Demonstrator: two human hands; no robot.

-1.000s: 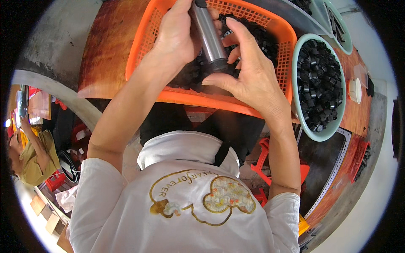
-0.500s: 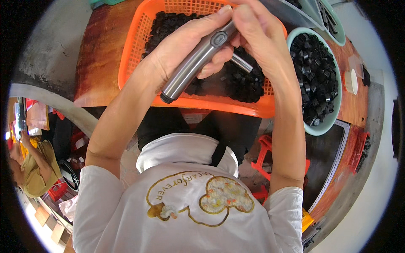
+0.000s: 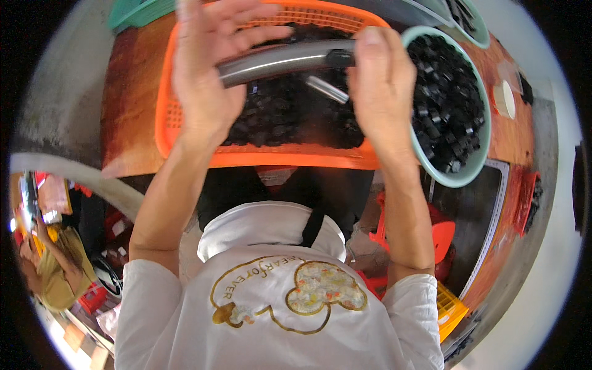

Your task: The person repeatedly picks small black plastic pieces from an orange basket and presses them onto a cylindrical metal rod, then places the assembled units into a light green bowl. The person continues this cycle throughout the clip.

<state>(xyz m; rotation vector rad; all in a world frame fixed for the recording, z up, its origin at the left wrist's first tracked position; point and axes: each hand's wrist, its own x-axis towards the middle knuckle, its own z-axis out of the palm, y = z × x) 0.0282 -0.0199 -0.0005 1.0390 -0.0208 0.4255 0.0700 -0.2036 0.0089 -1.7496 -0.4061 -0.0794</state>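
A dark grey metal flashlight tube [image 3: 277, 62] with a dark oval button near its right end lies nearly level above an orange basket. My right hand [image 3: 382, 77] is closed around that right end. At the other end, my left hand [image 3: 206, 80] has its fingers spread and its palm against the tube, not wrapped round it; motion blurs it somewhat. Below, the orange basket [image 3: 271, 158] holds a heap of small black parts [image 3: 290, 120]. A short shiny silver tube [image 3: 328, 90] rests on them, between my hands.
Right of the basket stands a pale green bowl [image 3: 457, 177] full of black ring-like pieces. Another green bowl [image 3: 481, 37] and a clear bin [image 3: 425, 9] are behind it. A white cup [image 3: 505, 100] sits on the wooden table [image 3: 132, 105]. Another person [image 3: 65, 271] is at the far left.
The flashlight tube has swung from slanting down-left to nearly level. My left hand has moved left and opened its fingers from around it; my right hand keeps its end.
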